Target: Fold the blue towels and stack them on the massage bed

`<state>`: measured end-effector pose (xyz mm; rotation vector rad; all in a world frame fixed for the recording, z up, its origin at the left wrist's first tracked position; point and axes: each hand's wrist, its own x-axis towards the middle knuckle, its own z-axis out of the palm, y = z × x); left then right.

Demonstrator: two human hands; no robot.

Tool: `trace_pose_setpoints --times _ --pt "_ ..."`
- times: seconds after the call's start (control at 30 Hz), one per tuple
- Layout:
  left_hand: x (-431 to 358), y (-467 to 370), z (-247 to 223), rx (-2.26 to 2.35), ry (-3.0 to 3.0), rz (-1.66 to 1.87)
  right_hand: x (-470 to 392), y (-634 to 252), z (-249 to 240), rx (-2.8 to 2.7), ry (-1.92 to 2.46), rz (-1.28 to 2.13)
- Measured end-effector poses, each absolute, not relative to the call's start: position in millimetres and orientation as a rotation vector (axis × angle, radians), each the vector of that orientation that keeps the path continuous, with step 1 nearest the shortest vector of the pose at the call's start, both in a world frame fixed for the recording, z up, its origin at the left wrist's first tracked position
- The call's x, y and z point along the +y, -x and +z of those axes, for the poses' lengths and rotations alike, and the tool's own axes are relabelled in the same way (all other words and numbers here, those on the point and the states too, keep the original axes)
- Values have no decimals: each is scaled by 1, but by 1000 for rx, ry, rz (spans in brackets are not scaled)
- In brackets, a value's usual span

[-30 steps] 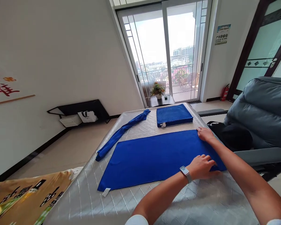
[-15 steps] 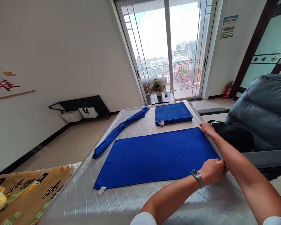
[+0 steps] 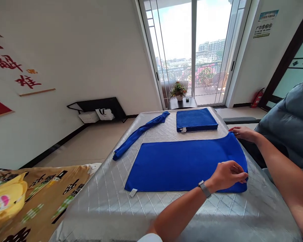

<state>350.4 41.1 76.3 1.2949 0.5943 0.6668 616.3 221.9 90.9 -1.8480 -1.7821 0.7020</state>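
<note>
Head view: the left hand is partly curled, thumb and fingertips near each other, at the right edge of the spread blue cloth; whether it grips fabric I cannot tell. That cloth lies on the silver quilted cover, a white tag at its near left corner. At its far right corner, the right hand pinches the raised fabric. Left of the cloth and reaching beyond it runs a twisted blue cloth; just beyond it sits a folded blue stack.
</note>
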Motion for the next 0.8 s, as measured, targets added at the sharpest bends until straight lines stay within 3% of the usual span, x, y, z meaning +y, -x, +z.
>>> trace_pose_setpoints --times 0.13,0.3,0.53,0.67,0.8 --pt "36 -254 99 776 -1377 822 240 -548 112 -1750 1633 1038" --pt "14 -114 114 1128 -1306 1106 273 -395 138 -1690 1150 1292" --pt "-13 45 87 1745 -1143 1251 300 -146 135 -2310 1143 524" --pt "-15 87 62 2230 -1311 990 291 -65 96 -2450 1179 462" --pt "-15 91 46 2377 -1439 914 285 -40 61 -2531 1265 446"
